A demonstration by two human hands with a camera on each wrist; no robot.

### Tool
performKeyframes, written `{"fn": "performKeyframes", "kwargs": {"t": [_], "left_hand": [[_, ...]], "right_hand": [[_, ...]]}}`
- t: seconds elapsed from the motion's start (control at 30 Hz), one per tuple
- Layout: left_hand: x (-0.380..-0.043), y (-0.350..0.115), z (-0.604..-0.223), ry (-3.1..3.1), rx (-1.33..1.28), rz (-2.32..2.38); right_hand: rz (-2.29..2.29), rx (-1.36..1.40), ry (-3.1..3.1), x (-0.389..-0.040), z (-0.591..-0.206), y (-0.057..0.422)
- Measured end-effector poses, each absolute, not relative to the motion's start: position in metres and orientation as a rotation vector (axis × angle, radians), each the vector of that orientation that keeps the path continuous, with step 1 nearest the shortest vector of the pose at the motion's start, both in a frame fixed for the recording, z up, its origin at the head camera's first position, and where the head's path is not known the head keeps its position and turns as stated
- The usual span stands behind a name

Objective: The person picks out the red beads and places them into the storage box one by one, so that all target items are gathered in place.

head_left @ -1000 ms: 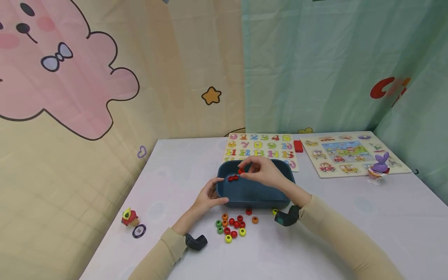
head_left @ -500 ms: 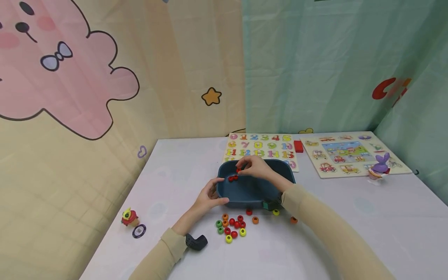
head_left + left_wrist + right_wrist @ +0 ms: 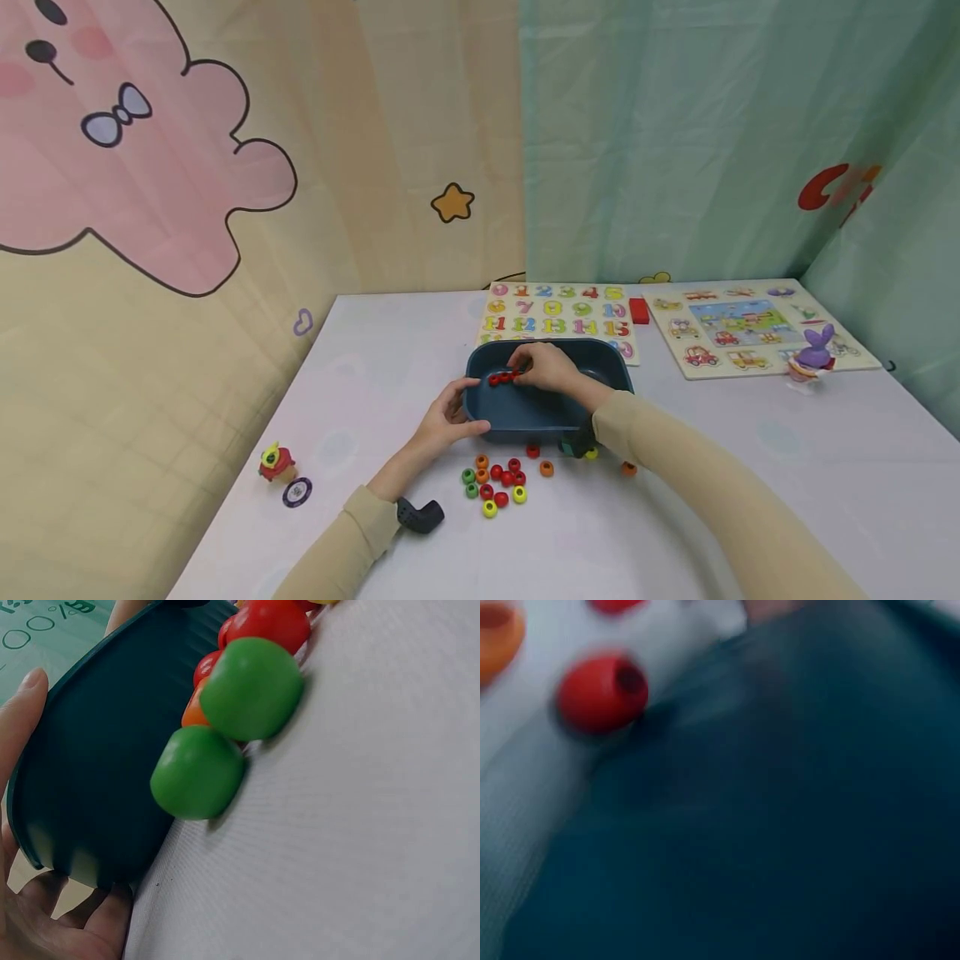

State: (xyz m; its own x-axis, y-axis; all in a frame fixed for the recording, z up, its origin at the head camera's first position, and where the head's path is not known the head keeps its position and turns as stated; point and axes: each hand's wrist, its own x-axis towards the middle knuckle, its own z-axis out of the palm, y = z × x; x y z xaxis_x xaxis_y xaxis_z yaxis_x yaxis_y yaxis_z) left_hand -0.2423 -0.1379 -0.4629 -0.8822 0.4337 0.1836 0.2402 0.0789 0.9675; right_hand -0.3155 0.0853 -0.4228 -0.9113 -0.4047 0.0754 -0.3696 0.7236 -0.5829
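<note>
A dark teal plastic bin stands at the middle of the table. My left hand grips its left end, thumb at the near rim; in the left wrist view the fingers curl round the end of the bin wall. Over the inside of the bin, my right hand pinches a red bead low, close beside two more red beads lying in a row. Its wrist camera shows mostly the blurred bin wall and a red bead outside.
Several red, orange, yellow and green beads lie in front of the bin. Behind it are a number puzzle board, a red block and a picture puzzle with a purple toy. A small toy and a disc are left.
My right hand has lowered toward the bin floor with the red bead, bringing it level with the two others. The forearm shifted left, uncovering an orange bead. My left hand keeps its place.
</note>
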Motion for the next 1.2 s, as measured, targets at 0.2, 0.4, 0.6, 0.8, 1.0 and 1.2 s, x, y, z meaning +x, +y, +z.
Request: {"fn": "performKeyframes", "kwargs": {"t": [0.2,0.4,0.6,0.8,1.0,1.2], "left_hand": [[-0.242,-0.138,-0.461,2.166,0.683,1.916],[-0.234,-0.137,-0.447,2.15,0.674,1.903],[-0.225,-0.135,-0.437,2.177,0.684,1.886],[-0.225,-0.134,-0.437,2.19,0.696,1.9],[-0.225,-0.135,-0.436,2.19,0.683,1.881],[-0.225,-0.135,-0.435,2.192,0.68,1.872]], "right_hand": [[-0.956,-0.59,2.887,-0.313,-0.423,0.083],[-1.063,-0.589,2.893,-0.313,-0.418,0.084],[-1.213,-0.69,2.832,-0.299,-0.399,0.085],[-1.481,-0.833,2.585,-0.265,-0.378,0.098],[-1.502,-0.979,2.489,-0.207,-0.362,0.109],[-1.461,-0.994,2.492,-0.168,-0.368,0.113]]}}
